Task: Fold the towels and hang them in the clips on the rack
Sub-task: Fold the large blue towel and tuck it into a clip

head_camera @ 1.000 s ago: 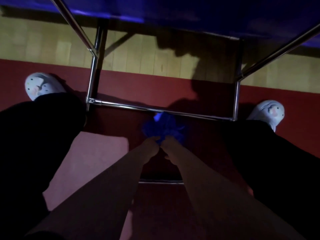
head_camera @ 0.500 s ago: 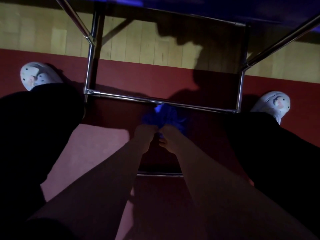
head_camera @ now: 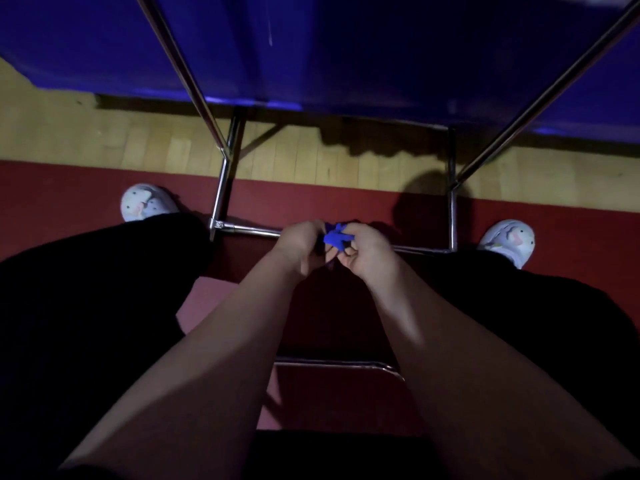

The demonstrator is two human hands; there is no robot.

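The room is dim; I see a red carpet [head_camera: 346, 199] with a strip of yellow wooden floor [head_camera: 138, 147] behind it, and a large blue surface [head_camera: 346, 46] fills the top of the view. The metal rack [head_camera: 221, 188] stands in front of me, with its low crossbar running between my two white slippers [head_camera: 147, 202].

Compared with one second ago, both hands have come up and nearer to the camera, and the view has tilted so more of the blue surface shows. The blue towel [head_camera: 336, 237] was a loose heap on the carpet before; now only a small bunched piece shows between the hands, lifted in front of the crossbar.

My left hand [head_camera: 299, 242] and right hand [head_camera: 367, 251] are close together, knuckles almost meeting, forearms stretched straight forward. Both have the fingers curled around the towel and they pinch it. I think the rest of the cloth hangs under the palms, but the light is too weak to be sure.
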